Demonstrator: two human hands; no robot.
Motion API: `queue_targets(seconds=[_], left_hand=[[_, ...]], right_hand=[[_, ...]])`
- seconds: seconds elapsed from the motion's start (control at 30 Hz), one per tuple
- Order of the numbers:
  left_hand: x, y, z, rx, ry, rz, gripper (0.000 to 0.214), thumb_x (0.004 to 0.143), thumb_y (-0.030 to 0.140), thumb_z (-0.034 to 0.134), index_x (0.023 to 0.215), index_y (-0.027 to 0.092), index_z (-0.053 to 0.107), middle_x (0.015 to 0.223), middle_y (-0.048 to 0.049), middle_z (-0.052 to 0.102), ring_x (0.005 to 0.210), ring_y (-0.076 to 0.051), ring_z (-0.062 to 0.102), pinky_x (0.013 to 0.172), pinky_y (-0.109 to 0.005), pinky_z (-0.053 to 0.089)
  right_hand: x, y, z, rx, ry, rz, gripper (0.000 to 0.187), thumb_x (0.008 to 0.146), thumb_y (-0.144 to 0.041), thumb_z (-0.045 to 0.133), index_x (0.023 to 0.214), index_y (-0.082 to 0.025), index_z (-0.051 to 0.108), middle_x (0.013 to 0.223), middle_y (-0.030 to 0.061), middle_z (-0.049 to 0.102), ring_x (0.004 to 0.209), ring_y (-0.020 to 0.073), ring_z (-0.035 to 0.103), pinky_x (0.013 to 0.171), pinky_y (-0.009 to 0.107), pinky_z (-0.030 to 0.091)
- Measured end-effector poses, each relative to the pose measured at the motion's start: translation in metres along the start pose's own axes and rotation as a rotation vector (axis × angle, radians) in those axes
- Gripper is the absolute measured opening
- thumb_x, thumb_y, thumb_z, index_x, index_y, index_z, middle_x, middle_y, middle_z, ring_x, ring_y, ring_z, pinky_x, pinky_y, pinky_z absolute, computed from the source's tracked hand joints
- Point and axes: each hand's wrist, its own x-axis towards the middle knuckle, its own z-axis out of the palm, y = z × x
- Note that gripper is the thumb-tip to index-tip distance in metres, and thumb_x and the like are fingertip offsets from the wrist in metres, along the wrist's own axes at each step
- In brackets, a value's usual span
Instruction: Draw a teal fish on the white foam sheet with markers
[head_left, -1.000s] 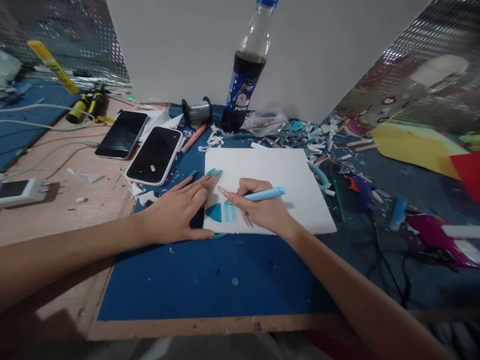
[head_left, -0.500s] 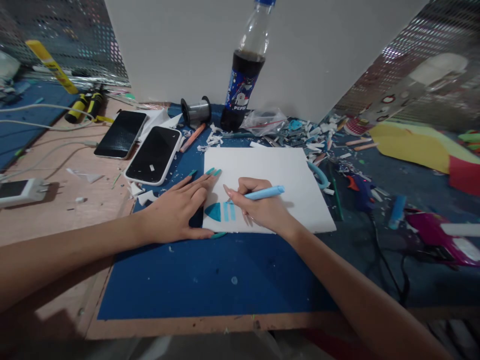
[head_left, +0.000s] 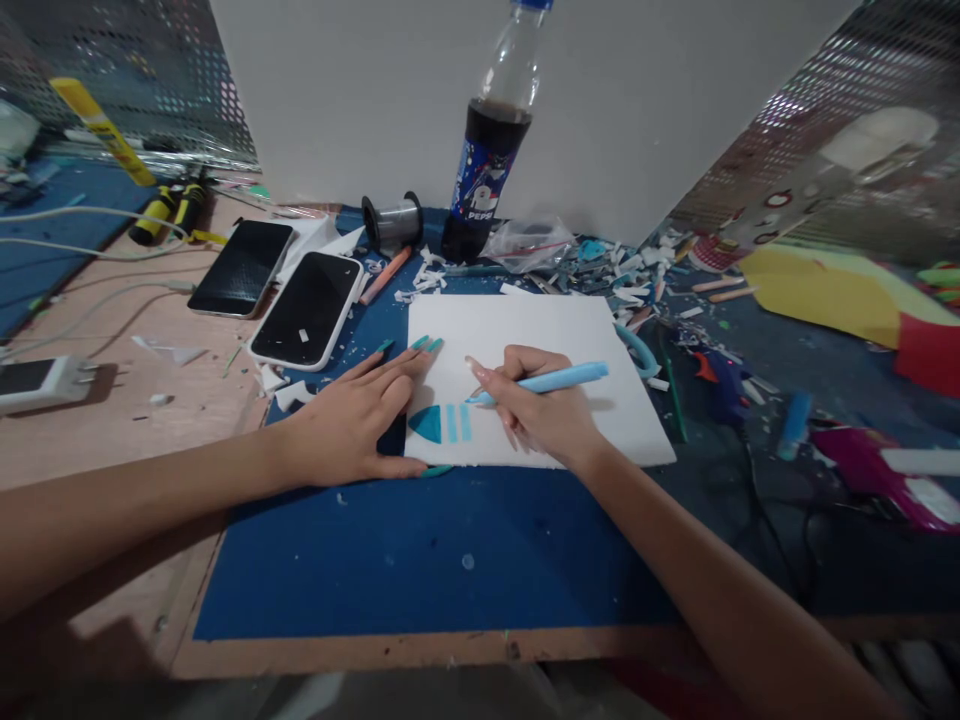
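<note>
A white sheet (head_left: 517, 325) lies on the blue mat (head_left: 420, 570). Near its left edge are a dark teal pointed shape (head_left: 426, 425) and two light blue stripes (head_left: 458, 423). My left hand (head_left: 367, 415) rests flat with fingers spread, the fingertips on the sheet's left side and the thumb by its lower left corner. In my right hand (head_left: 544, 405) is a light blue marker (head_left: 566, 377), held in a writing grip. Its tip sits just right of the stripes, at or close to the paper; exact contact is hard to tell.
Behind the sheet stand a Pepsi bottle (head_left: 487, 160) and a wire spool (head_left: 393, 222), amid paper scraps (head_left: 630, 275). Two phones (head_left: 307, 312) lie to the left, beyond my left hand. On the right are a glue gun (head_left: 724, 385) and a magenta object (head_left: 874, 470).
My right hand has moved right with the marker, its tip passing from the top of the second stripe to just beside it. My left hand stays in place.
</note>
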Motion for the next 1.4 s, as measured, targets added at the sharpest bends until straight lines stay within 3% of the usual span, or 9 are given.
queue_targets(seconds=[0.2,0.4,0.57,0.7,0.8,0.93,1.0,1.17,1.4], left_hand=[[-0.001,-0.001,-0.001,0.013,-0.011,-0.003,0.065,0.094,0.077,0.044,0.112,0.015,0.049,0.16,-0.0298,0.034,0.152,-0.039,0.03,0.12,-0.06,0.037],[0.0,-0.002,-0.005,0.046,-0.06,-0.001,0.067,0.093,0.077,0.046,0.112,0.013,0.053,0.16,-0.0287,0.035,0.153,-0.037,0.029,0.122,-0.057,0.034],[-0.002,-0.004,-0.016,0.079,-0.131,-0.03,0.074,0.092,0.075,0.05,0.126,0.009,0.052,0.162,-0.0269,0.031,0.153,-0.036,0.03,0.123,-0.051,0.034],[-0.004,-0.006,-0.022,0.088,-0.17,-0.025,0.077,0.095,0.072,0.049,0.136,0.007,0.047,0.164,-0.0257,0.028,0.153,-0.036,0.029,0.123,-0.051,0.033],[-0.004,-0.002,-0.017,0.07,-0.108,-0.051,0.077,0.095,0.073,0.048,0.134,0.006,0.045,0.163,-0.0288,0.028,0.153,-0.037,0.029,0.123,-0.05,0.034],[-0.005,0.005,-0.003,-0.015,0.016,-0.12,0.085,0.093,0.074,0.05,0.144,0.009,0.031,0.162,-0.0295,0.03,0.154,-0.035,0.027,0.12,-0.047,0.04],[-0.006,0.006,0.001,-0.033,0.039,-0.124,0.084,0.094,0.074,0.05,0.144,0.011,0.028,0.161,-0.0296,0.031,0.154,-0.035,0.026,0.119,-0.048,0.041],[-0.007,0.005,0.004,-0.008,0.063,-0.069,0.064,0.096,0.074,0.045,0.123,0.016,0.04,0.161,-0.0305,0.032,0.155,-0.036,0.023,0.121,-0.049,0.039],[-0.005,0.005,0.002,-0.032,0.011,-0.118,0.072,0.093,0.074,0.05,0.131,0.014,0.037,0.164,-0.028,0.026,0.155,-0.033,0.02,0.12,-0.048,0.041]], right_hand=[[-0.002,-0.006,-0.007,-0.024,0.01,0.038,0.06,0.083,-0.057,0.076,0.052,-0.023,0.037,0.035,-0.0094,0.042,0.026,0.008,0.045,0.045,0.027,0.049],[-0.002,-0.004,-0.015,-0.053,-0.022,0.013,0.057,0.084,-0.054,0.076,0.054,-0.022,0.039,0.035,-0.0078,0.045,0.028,0.009,0.048,0.04,0.025,0.046],[-0.002,-0.004,-0.014,-0.036,-0.026,0.007,0.052,0.078,-0.052,0.081,0.06,-0.021,0.043,0.043,-0.0058,0.054,0.033,0.0073,0.05,0.035,0.021,0.039],[-0.003,-0.005,-0.014,-0.012,-0.073,0.029,0.05,0.084,-0.05,0.077,0.06,-0.022,0.044,0.042,-0.0056,0.055,0.032,0.0086,0.052,0.037,0.022,0.044],[-0.004,-0.005,-0.012,-0.028,-0.069,0.013,0.051,0.088,-0.048,0.073,0.057,-0.023,0.041,0.038,-0.0067,0.05,0.031,0.0091,0.052,0.037,0.022,0.045],[-0.002,-0.002,-0.01,-0.023,-0.077,0.031,0.046,0.088,-0.049,0.072,0.063,-0.023,0.043,0.038,-0.0086,0.049,0.029,0.0088,0.049,0.034,0.023,0.041],[-0.001,-0.001,-0.009,-0.036,-0.088,0.016,0.045,0.089,-0.047,0.071,0.063,-0.023,0.043,0.039,-0.0088,0.048,0.03,0.0087,0.049,0.036,0.024,0.041],[0.003,0.002,-0.007,-0.092,-0.102,-0.051,0.048,0.093,-0.037,0.066,0.057,-0.023,0.036,0.042,-0.0086,0.044,0.036,0.0074,0.049,0.057,0.03,0.055],[0.003,0.006,-0.009,-0.098,-0.103,0.026,0.049,0.091,-0.041,0.067,0.058,-0.023,0.035,0.044,-0.0085,0.042,0.039,0.0073,0.048,0.059,0.03,0.057]])
